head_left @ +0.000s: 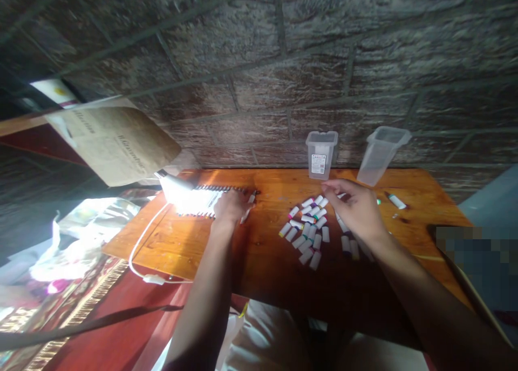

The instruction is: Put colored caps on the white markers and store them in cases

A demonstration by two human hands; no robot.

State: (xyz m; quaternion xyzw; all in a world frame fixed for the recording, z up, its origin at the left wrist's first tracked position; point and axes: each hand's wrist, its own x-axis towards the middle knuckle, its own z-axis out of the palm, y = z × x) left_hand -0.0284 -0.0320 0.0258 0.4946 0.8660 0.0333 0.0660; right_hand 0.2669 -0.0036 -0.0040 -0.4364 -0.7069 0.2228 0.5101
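Note:
My left hand (231, 206) rests on the wooden table (259, 252), fingers closed on a white marker (247, 208) beside a row of markers (198, 201) laid side by side. My right hand (356, 209) hovers above a heap of several white marker caps (308, 228) with coloured ends, its fingers curled and pinched together at the tips; what they hold is too small to make out. More caps (348, 245) lie under that wrist.
Two clear plastic containers stand at the back by the brick wall, one upright (321, 154), one tilted (381, 154). A lone marker (395, 201) lies at the right. A white cable (141, 252) trails off the left edge. A brown paper bag (117, 141) hangs at left.

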